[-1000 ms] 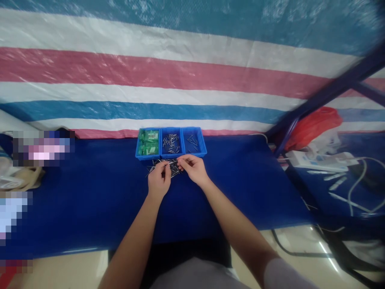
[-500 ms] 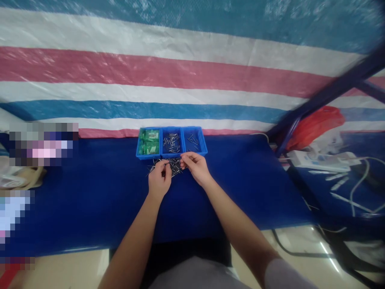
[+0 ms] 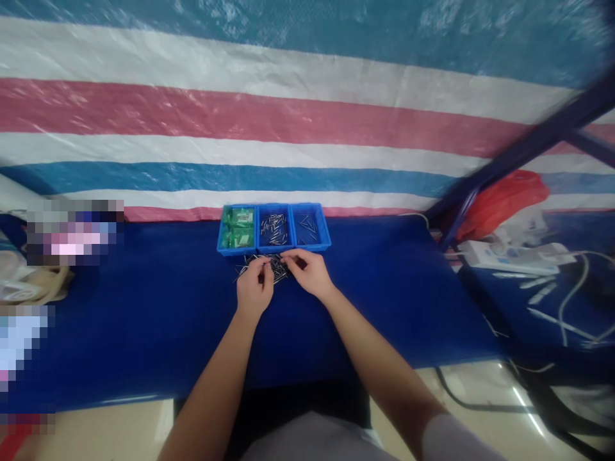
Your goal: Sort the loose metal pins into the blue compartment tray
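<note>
A pile of thin, dark metal pins or screws (image 3: 279, 269) lies on the blue table, in front of three joined blue bins. My left hand (image 3: 254, 287) is at the pile's left side, thumb and fingertips pinched together. My right hand (image 3: 311, 272) reaches over its right side, thumb and forefinger closed near the left fingertips. Whatever either pinch holds is too small to make out. Green packets (image 3: 239, 218) fill the left bin (image 3: 223, 251). Many short metal pieces (image 3: 273, 227) lie in the middle bin (image 3: 275, 248), and several thin ones (image 3: 307, 224) in the right bin (image 3: 323, 244).
The blue tabletop (image 3: 144, 320) extends to both sides. Behind it hangs a striped plastic sheet (image 3: 288, 118). At right are a dark metal frame (image 3: 509, 157), a red plastic bag (image 3: 502, 202), a white power strip (image 3: 514, 256) and cables. A tan basket (image 3: 52, 285) stands far left.
My right hand has moved left and slightly down, from the front of the right bin to over the pile. My left hand stays nearly in place.
</note>
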{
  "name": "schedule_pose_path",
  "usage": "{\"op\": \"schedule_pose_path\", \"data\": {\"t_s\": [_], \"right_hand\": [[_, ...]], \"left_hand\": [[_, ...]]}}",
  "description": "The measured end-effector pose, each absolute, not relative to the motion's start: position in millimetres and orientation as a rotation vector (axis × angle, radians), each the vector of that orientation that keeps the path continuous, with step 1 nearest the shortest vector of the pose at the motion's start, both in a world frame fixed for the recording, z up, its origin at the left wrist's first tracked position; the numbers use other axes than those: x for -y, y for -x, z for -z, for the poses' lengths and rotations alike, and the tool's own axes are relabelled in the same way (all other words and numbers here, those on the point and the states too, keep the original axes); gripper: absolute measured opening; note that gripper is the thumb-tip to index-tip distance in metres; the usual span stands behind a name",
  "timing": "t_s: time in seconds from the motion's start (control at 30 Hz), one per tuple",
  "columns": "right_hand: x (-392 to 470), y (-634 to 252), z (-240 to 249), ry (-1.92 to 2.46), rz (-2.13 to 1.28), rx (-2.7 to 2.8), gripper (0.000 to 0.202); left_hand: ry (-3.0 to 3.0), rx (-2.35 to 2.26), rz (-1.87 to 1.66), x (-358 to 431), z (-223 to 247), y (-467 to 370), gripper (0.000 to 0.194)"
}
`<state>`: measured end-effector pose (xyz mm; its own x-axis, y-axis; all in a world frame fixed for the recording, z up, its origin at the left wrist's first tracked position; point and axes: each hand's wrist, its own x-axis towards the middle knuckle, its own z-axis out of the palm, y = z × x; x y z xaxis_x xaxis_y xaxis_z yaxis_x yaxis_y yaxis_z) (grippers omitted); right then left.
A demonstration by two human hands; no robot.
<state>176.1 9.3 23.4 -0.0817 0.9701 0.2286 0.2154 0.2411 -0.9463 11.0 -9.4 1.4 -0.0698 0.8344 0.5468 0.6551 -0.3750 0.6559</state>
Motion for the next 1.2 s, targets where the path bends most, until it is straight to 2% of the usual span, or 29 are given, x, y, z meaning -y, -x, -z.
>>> {"op": "schedule_pose_path", "data": {"t_s": [0.1, 0.23, 0.87, 1.2], "right_hand": [[-10.3, -180.7, -20.6, 1.199, -0.767, 1.757, 0.019], [-12.1, -184.1, -18.1, 1.196, -0.735, 1.85, 0.021], [-13.3, -184.8, -17.2, 1.284, -0.549, 1.775, 0.021], [-13.8, -184.4, -16.5, 1.313, -0.599, 1.75, 0.02]], "left_hand": [[-2.01, -1.635, -1.433, 9.4, -1.5, -11.2, 0.02], [-2.023, -1.626, -1.436, 8.9, -0.4, -10.6, 0.019], [-2.027, -1.628, -1.416, 8.8, 0.2, -10.3, 0.019], [-2.049, -1.631, -1.411, 8.3, 1.4, -10.3, 0.019]]}}
